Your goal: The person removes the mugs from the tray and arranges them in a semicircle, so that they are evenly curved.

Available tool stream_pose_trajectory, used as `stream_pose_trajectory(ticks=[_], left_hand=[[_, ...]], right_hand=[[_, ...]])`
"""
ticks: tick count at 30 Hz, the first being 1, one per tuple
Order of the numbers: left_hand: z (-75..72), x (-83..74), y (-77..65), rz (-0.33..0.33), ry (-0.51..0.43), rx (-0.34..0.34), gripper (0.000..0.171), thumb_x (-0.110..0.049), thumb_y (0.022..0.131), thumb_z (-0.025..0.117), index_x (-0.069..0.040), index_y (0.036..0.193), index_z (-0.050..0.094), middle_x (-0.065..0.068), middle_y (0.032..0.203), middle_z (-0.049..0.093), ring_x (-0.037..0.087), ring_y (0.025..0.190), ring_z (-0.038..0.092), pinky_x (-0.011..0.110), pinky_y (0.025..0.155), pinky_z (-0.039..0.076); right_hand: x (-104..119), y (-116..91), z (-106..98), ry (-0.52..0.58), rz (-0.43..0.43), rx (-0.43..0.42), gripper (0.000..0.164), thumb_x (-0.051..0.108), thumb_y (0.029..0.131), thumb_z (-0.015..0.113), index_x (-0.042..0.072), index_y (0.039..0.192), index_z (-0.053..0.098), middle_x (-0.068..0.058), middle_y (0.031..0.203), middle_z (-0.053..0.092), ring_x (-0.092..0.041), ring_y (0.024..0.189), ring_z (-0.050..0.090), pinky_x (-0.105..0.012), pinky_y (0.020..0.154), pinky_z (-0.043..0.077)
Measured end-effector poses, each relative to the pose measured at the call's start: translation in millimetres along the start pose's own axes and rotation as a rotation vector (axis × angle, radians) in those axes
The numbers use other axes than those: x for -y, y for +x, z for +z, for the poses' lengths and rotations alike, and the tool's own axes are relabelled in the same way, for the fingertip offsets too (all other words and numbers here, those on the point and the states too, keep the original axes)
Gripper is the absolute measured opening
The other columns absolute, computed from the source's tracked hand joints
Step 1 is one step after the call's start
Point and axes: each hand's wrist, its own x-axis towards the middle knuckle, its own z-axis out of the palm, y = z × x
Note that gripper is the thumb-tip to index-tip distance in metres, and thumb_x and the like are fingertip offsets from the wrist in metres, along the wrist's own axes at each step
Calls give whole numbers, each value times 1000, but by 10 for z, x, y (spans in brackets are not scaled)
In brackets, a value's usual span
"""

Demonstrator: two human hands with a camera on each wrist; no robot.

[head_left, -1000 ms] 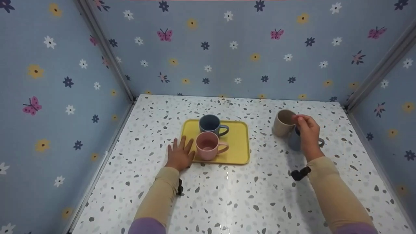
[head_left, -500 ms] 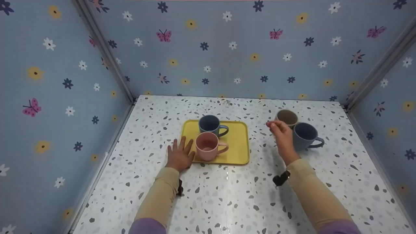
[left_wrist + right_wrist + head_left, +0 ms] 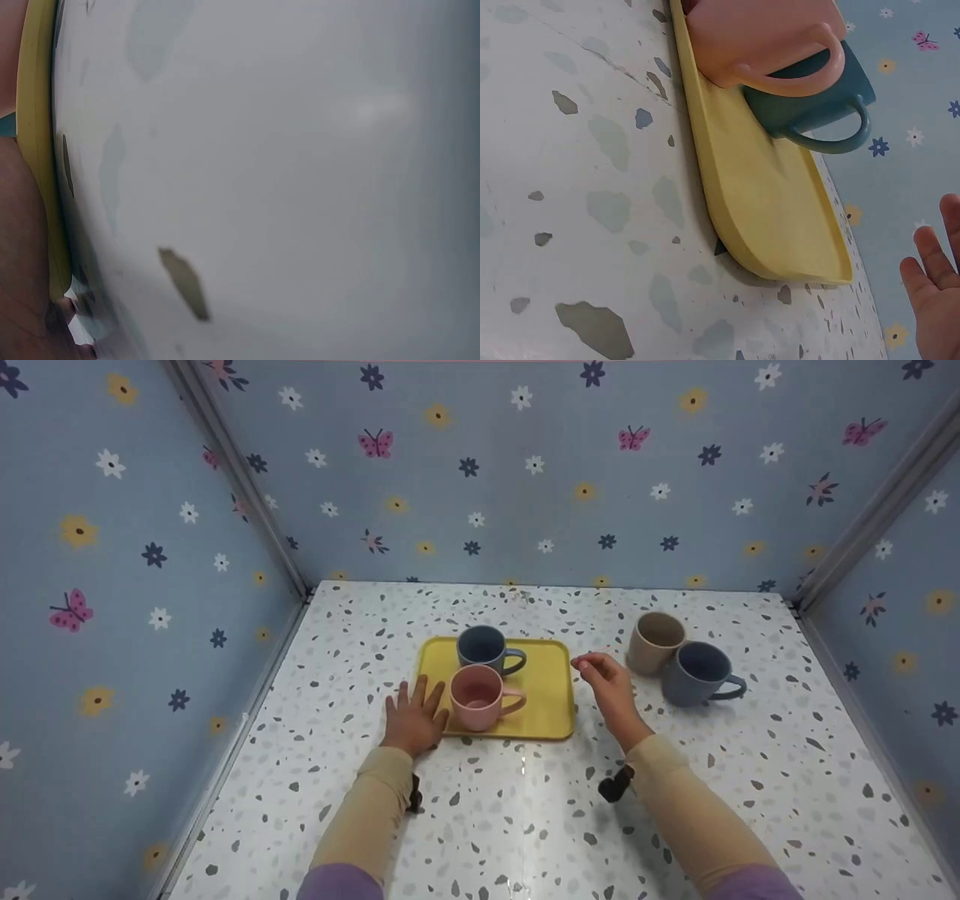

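A yellow tray (image 3: 551,686) lies on the speckled table, bearing a pink mug (image 3: 471,717) and, behind it, a blue mug (image 3: 466,657). Spread fingers of my left hand (image 3: 411,723) rest at the tray's left edge; the left wrist view catches only part of that hand (image 3: 21,255) against the tray rim (image 3: 34,97). Just off the tray's right edge hovers my right hand (image 3: 611,690), fingers loosely bent. In the right wrist view this hand (image 3: 939,304) shows nothing held, facing the tray (image 3: 769,202), the pink mug (image 3: 750,34) and the blue mug (image 3: 776,112).
To the right of the tray stand a beige mug (image 3: 643,651) and a grey-blue mug (image 3: 684,686), side by side and apparently touching. Flowered walls (image 3: 570,465) enclose the table (image 3: 480,825) at the back and both sides.
My right hand has moved left, from above the beige and grey-blue mugs to near the tray's right edge, uncovering those mugs. The left hand and the tray have stayed in place.
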Motion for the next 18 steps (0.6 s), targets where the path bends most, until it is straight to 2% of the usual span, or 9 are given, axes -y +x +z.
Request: stream_pose_trajectory(ticks=[10,18], left_hand=[[39,17,-3,12,-8,-27,62,-52,107,30,-27,163,23,13,169,13,51,151,8,71,116,9],[-11,-25,-28,3,-23,-27,62,-51,107,32,-26,163,24,13,169,13,50,151,8,70,117,7]], right_hand=[[-100,-58,216,-31,47,68,31,21,101,64,0,124,62,-13,124,65,-23,119,60,-39,107,47],[-140,-80,403,-33,86,105,26,17,98,66,3,120,65,-12,121,67,-24,118,61,-40,105,49]])
